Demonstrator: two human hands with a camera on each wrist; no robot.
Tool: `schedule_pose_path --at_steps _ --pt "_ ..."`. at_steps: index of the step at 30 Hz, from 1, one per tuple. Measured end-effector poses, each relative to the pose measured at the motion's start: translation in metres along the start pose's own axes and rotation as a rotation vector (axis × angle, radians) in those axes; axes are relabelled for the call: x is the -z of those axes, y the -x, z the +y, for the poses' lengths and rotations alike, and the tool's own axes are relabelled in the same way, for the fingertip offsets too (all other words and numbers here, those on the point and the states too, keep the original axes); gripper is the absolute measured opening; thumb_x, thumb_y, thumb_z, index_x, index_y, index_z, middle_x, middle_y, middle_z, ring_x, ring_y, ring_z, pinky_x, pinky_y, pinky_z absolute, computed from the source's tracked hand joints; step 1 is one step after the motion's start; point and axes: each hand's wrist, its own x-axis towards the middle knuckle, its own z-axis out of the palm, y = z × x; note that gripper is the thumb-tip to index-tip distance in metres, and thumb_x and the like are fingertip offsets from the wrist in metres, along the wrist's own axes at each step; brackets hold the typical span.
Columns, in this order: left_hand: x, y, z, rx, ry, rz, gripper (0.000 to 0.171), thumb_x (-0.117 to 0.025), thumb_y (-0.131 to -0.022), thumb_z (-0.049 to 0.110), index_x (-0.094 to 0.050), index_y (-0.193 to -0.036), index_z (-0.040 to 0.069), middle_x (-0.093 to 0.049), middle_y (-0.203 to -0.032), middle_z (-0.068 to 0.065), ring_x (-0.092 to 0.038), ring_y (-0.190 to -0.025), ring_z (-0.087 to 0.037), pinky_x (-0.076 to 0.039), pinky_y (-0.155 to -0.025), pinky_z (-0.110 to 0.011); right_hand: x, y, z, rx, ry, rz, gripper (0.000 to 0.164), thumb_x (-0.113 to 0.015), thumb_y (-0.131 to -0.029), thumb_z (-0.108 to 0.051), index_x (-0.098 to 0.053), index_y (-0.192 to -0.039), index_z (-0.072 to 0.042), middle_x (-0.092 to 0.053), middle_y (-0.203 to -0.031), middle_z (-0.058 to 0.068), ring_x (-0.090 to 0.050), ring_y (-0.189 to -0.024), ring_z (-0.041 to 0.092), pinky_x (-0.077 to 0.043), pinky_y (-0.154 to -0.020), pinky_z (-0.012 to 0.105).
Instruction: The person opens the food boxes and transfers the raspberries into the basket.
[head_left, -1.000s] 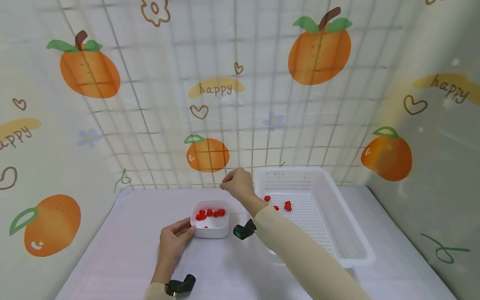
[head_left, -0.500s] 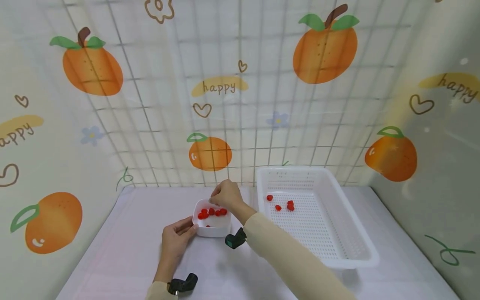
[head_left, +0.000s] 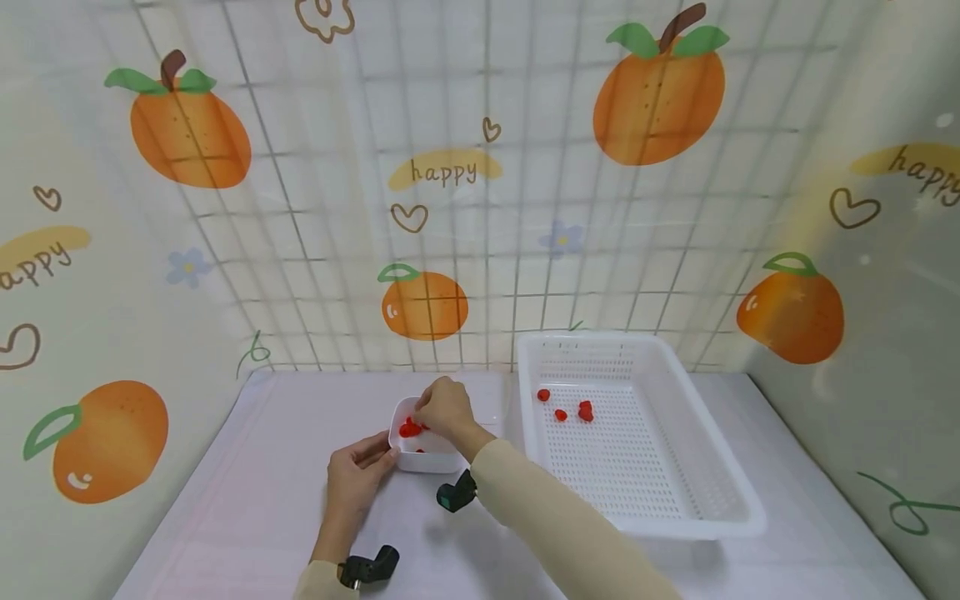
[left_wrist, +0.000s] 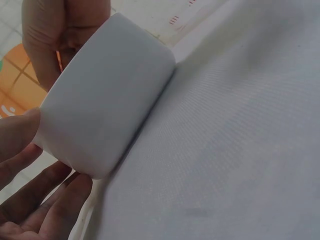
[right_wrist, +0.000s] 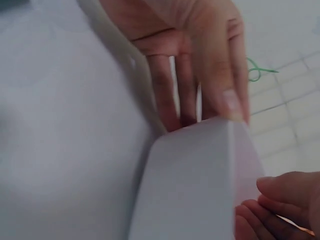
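A small white square box (head_left: 427,461) stands on the table, holding several red berries (head_left: 409,429) that look like raspberries. My left hand (head_left: 356,479) grips the box's left side, thumb at the rim and fingers against the wall; the left wrist view shows this hold on the box (left_wrist: 107,95) closely. My right hand (head_left: 447,410) reaches into the box from above, fingertips together and low among the berries. Whether a berry is between those fingertips is hidden. In the right wrist view, the right hand (right_wrist: 290,202) is beside the box's open side.
A large white perforated basket (head_left: 716,450) stands right of the box, with a few red berries (head_left: 586,411) at its left. Behind the table (head_left: 247,500) hangs a fruit-printed curtain (head_left: 337,250) with a grid showing through it. Black cameras (head_left: 367,568) sit on both wrists.
My right hand has moved left and down from between basket and box into the box, covering part of its berries. The left hand keeps its hold on the box.
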Motion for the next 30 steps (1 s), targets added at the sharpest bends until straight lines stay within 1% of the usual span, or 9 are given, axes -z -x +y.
schedule_pose_path --at_steps 2,5,12,18,25,30 --pt "0.0 0.0 0.0 0.005 0.006 0.0 0.04 -0.085 -0.09 0.014 -0.076 -0.127 0.003 -0.074 -0.124 -0.017 -0.073 -0.112 -0.029 -0.058 -0.092 -0.027 -0.005 0.0 0.003 -0.005 0.007 0.009 0.007 -0.085 -0.085 -0.009 -0.082 -0.087 -0.003 -0.074 -0.08 0.006 -0.063 -0.079 0.023 -0.06 -0.072 0.033" --pt "0.0 0.0 -0.001 0.01 0.015 -0.003 0.04 -0.086 -0.089 0.014 -0.076 -0.126 0.003 -0.074 -0.124 -0.017 -0.074 -0.111 -0.029 -0.059 -0.091 -0.027 -0.01 -0.001 0.006 -0.008 0.008 0.017 0.007 -0.085 -0.084 -0.006 -0.081 -0.086 -0.002 -0.073 -0.08 0.007 -0.063 -0.079 0.024 -0.061 -0.073 0.034" --pt "0.001 -0.002 -0.002 0.005 0.032 -0.005 0.039 -0.085 -0.09 0.012 -0.076 -0.126 0.002 -0.074 -0.125 -0.019 -0.074 -0.111 -0.03 -0.058 -0.091 -0.027 -0.019 -0.004 0.006 -0.018 0.013 -0.008 0.008 -0.086 -0.084 -0.006 -0.081 -0.088 -0.002 -0.072 -0.08 0.006 -0.062 -0.078 0.023 -0.061 -0.072 0.034" --pt "0.001 -0.002 -0.002 -0.006 0.023 -0.014 0.038 -0.083 -0.091 0.011 -0.075 -0.127 0.002 -0.073 -0.127 -0.019 -0.073 -0.113 -0.03 -0.058 -0.093 -0.028 -0.026 -0.008 0.009 -0.001 0.115 0.018 0.009 -0.087 -0.082 -0.011 -0.08 -0.081 -0.006 -0.071 -0.073 0.002 -0.063 -0.073 0.022 -0.058 -0.07 0.034" --pt "0.002 -0.003 -0.001 0.002 0.023 -0.005 0.038 -0.084 -0.091 0.01 -0.075 -0.127 0.003 -0.073 -0.126 -0.018 -0.074 -0.113 -0.03 -0.058 -0.092 -0.027 -0.028 -0.009 0.009 0.01 0.157 0.013 0.009 -0.087 -0.082 -0.012 -0.079 -0.08 -0.009 -0.07 -0.072 0.0 -0.063 -0.073 0.021 -0.058 -0.071 0.035" --pt "0.002 -0.003 -0.003 -0.005 0.034 -0.006 0.038 -0.085 -0.09 0.011 -0.076 -0.126 0.002 -0.074 -0.125 -0.019 -0.074 -0.112 -0.03 -0.058 -0.091 -0.027 -0.03 -0.009 0.008 0.019 0.222 0.013 0.009 -0.085 -0.084 -0.014 -0.078 -0.079 -0.011 -0.068 -0.07 -0.001 -0.062 -0.073 0.02 -0.055 -0.071 0.036"
